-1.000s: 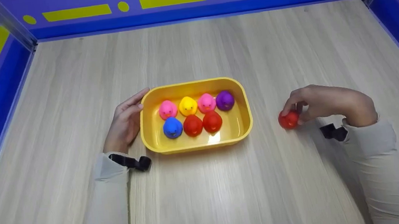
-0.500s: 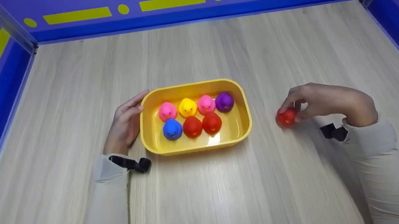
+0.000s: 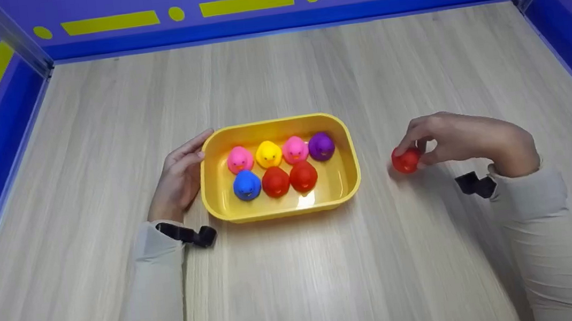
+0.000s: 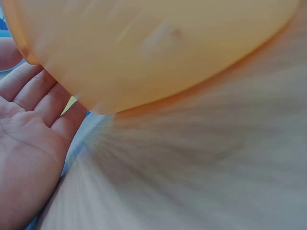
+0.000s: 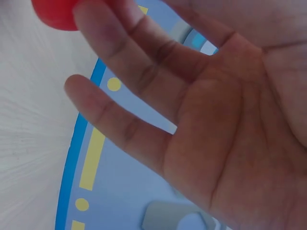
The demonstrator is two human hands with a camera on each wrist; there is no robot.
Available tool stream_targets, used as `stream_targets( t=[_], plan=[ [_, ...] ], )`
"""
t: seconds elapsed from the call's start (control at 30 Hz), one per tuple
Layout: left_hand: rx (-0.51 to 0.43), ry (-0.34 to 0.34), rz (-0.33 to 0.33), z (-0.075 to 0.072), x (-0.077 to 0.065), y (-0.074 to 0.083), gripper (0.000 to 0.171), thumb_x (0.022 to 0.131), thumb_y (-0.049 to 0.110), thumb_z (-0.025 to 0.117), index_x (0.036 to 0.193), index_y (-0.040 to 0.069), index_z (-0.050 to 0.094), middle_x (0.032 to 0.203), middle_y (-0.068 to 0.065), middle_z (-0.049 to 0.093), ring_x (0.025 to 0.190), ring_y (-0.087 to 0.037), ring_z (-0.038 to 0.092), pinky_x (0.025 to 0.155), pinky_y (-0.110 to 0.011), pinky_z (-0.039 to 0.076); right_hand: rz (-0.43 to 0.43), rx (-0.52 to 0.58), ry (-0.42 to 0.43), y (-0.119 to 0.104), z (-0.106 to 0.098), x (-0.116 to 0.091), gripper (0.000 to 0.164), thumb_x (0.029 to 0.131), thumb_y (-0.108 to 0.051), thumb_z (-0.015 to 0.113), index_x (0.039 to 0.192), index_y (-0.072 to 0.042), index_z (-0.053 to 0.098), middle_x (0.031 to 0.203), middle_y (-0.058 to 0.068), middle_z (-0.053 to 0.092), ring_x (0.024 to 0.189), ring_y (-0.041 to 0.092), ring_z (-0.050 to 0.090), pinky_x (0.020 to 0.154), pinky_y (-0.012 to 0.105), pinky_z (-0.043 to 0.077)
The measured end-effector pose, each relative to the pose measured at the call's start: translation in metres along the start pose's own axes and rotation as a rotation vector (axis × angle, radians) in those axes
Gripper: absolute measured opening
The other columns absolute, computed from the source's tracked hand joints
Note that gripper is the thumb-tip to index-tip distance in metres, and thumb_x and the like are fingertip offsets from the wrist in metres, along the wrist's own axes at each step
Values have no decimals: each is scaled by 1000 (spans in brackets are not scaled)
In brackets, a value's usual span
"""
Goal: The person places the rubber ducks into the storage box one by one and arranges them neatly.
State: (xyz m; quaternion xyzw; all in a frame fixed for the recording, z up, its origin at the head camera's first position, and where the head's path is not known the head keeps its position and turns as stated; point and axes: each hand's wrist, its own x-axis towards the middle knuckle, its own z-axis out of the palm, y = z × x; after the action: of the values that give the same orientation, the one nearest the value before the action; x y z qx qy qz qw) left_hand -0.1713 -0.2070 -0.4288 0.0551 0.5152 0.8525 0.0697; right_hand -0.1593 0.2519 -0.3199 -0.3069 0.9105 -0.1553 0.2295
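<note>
A yellow plastic bin (image 3: 342,178) stands in the middle of the table. My left hand (image 3: 172,176) holds its left end, thumb at the rim and fingers along the outer wall; the left wrist view shows this palm (image 4: 29,139) beside the bin's side (image 4: 144,62). To the right of the bin, my right hand (image 3: 456,138) pinches a red rubber duck (image 3: 404,160) between thumb and fingertips, apparently just above the tabletop. At the top of the right wrist view, part of the red duck (image 5: 55,12) shows; my little finger (image 5: 110,117) is stretched away from it.
Inside the bin, pink (image 3: 240,158), yellow (image 3: 268,154), pink (image 3: 295,149) and purple ducks (image 3: 321,146) form the far row. Blue (image 3: 247,185), red (image 3: 275,181) and red ducks (image 3: 303,176) form the near row. Blue-purple walls (image 3: 249,24) border the wood-grain table (image 3: 299,277).
My right hand has shifted slightly left and away from me, carrying the red rubber duck, which seems to have come up from the table. The left hand stays at the bin.
</note>
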Motion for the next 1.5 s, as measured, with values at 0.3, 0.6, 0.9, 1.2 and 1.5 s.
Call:
stream_targets(
  t=[0.3, 0.6, 0.9, 1.2, 1.5],
  plan=[
    [-3, 17, -9, 0, 0, 0, 42, 89, -7, 43, 126, -1, 61, 122, -1, 64, 116, -14, 58, 102, -25, 47, -37, -26, 15, -6, -7, 3, 35, 79, 1, 70, 110, -15, 73, 102, -2, 66, 94, 15, 61, 81, 35, 57],
    [-1, 26, -12, 0, 1, 0, 42, 89, -7, 43, 128, -2, 59, 122, -1, 64, 117, -14, 57, 103, -26, 46, -80, -46, 34, -14, -14, 10, 34, 79, 0, 72, 109, -16, 73, 99, -5, 66, 92, 11, 61, 80, 30, 56],
    [22, 2, -11, 0, 1, 1, 43, 90, -5, 43, 130, -2, 58, 123, 0, 64, 116, -15, 58, 101, -25, 48, -90, -55, 47, -22, -20, 16, 34, 79, 1, 72, 108, -17, 73, 97, -6, 65, 91, 10, 61, 79, 28, 56],
    [8, 13, -7, 0, 0, 1, 43, 89, -7, 42, 129, -3, 58, 122, -1, 64, 116, -15, 58, 102, -26, 47, -116, -64, 62, -32, -26, 22, 33, 81, -2, 73, 109, -19, 73, 98, -6, 65, 93, 9, 62, 83, 32, 55],
    [-6, 19, -7, 0, 0, 0, 43, 88, -8, 42, 127, -3, 60, 122, -2, 64, 117, -15, 57, 103, -26, 46, -133, -59, 60, -40, -30, 29, 34, 81, -2, 72, 111, -19, 72, 98, -6, 65, 93, 10, 61, 83, 31, 55]
  ],
)
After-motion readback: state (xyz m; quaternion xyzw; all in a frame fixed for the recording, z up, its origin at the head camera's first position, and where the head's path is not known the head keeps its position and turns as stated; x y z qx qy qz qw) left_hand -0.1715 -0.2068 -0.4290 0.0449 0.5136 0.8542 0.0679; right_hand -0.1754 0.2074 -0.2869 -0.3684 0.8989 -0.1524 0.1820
